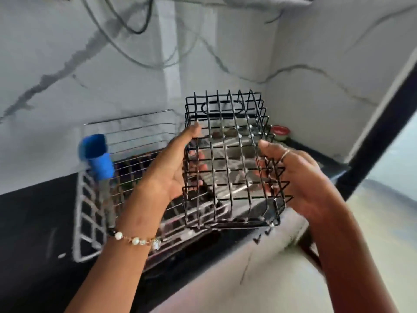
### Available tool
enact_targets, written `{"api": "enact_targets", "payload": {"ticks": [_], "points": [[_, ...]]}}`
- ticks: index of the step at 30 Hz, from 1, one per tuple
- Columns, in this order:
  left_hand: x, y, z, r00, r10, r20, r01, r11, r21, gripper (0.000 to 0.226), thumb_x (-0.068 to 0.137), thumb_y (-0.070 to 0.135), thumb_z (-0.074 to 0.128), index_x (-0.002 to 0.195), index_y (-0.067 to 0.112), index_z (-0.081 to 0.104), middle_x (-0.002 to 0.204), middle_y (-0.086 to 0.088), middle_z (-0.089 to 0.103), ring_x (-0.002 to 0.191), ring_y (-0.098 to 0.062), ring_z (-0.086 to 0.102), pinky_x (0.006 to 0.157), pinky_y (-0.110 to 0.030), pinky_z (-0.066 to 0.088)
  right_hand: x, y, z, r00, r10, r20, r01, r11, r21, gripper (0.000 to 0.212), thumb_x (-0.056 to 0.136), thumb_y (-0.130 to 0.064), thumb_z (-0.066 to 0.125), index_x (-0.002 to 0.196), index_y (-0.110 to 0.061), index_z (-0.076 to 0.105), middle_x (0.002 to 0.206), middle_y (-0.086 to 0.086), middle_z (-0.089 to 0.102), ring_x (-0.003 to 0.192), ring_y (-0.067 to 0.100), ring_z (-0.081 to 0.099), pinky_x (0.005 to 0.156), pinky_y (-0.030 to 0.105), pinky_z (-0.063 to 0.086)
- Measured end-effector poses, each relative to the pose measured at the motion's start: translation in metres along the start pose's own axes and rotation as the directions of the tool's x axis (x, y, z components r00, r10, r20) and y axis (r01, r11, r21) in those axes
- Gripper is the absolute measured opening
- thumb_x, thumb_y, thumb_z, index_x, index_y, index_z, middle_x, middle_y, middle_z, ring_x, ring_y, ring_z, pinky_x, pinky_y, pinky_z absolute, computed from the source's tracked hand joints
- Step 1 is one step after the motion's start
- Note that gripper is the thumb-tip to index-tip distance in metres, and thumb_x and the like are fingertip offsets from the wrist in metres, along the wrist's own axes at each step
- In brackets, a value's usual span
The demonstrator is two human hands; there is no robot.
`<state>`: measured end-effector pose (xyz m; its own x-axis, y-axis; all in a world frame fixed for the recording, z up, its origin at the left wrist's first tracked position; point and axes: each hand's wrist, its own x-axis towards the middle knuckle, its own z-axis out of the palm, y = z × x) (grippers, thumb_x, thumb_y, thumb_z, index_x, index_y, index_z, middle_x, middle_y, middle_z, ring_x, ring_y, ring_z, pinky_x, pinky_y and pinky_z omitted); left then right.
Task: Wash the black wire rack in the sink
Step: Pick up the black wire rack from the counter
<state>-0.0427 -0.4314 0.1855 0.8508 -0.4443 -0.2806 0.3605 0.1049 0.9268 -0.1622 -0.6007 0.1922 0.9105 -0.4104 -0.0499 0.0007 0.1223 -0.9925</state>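
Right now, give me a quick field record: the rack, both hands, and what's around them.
rack: black wire rack, held up in the air
left hand: left hand grips the rack's left side
right hand: right hand grips its right side
left of rack: silver wire dish rack holding a blue cup
behind: red-lidded container by the wall
water on rack: cannot tell

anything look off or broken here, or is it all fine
Nothing looks damaged or spilled. The black wire rack is held up in the air, tilted, between the left hand and right hand, not down in the sink. Beside it a blue cup lies tipped in the silver dish rack.
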Motion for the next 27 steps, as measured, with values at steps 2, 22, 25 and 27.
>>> {"api": "enact_targets", "payload": {"ticks": [2,22,25,27], "points": [[0.016,-0.013,0.041,0.999,-0.014,0.035,0.014,1.000,0.010,0.048,0.073,0.058,0.069,0.110,0.028,0.063,0.110,-0.012,0.064,0.106,-0.034,0.064,0.072,-0.039,0.051,0.007,0.002,-0.043,0.999,0.022,-0.039,-0.022,1.000,-0.002,0.018,0.076,-0.034,0.071,0.072,-0.017,0.070,0.071,0.002,0.066,0.058,0.014,0.062,0.054,0.025,0.045],[0.262,-0.084,0.255,0.985,-0.138,-0.098,0.147,0.985,0.088,0.053,0.077,0.066,0.062,0.115,0.029,0.058,0.118,-0.009,0.060,0.107,-0.018,0.057,0.084,-0.033,0.045,0.245,0.058,-0.276,0.959,0.223,-0.173,-0.202,0.971,0.129,0.018,0.078,-0.030,0.074,0.082,-0.013,0.070,0.077,0.011,0.056,0.067,0.024,0.053,0.058,0.030,0.040],[0.314,-0.089,0.257,0.975,-0.197,-0.099,0.207,0.972,0.111,0.071,0.072,0.073,0.061,0.127,0.028,0.054,0.124,-0.007,0.057,0.110,-0.021,0.055,0.086,-0.036,0.044,0.297,0.068,-0.289,0.957,0.262,-0.124,-0.251,0.963,0.101,0.021,0.075,-0.031,0.077,0.084,-0.013,0.071,0.079,0.010,0.057,0.063,0.022,0.055,0.054,0.029,0.045],[0.344,-0.090,0.257,0.976,-0.198,-0.096,0.208,0.971,0.114,0.078,0.072,0.073,0.061,0.137,0.031,0.047,0.132,-0.004,0.051,0.116,-0.022,0.053,0.095,-0.040,0.043,0.331,0.074,-0.296,0.958,0.277,-0.075,-0.271,0.960,0.075,0.022,0.073,-0.033,0.079,0.083,-0.014,0.074,0.082,0.009,0.060,0.065,0.022,0.058,0.053,0.031,0.049]]}}
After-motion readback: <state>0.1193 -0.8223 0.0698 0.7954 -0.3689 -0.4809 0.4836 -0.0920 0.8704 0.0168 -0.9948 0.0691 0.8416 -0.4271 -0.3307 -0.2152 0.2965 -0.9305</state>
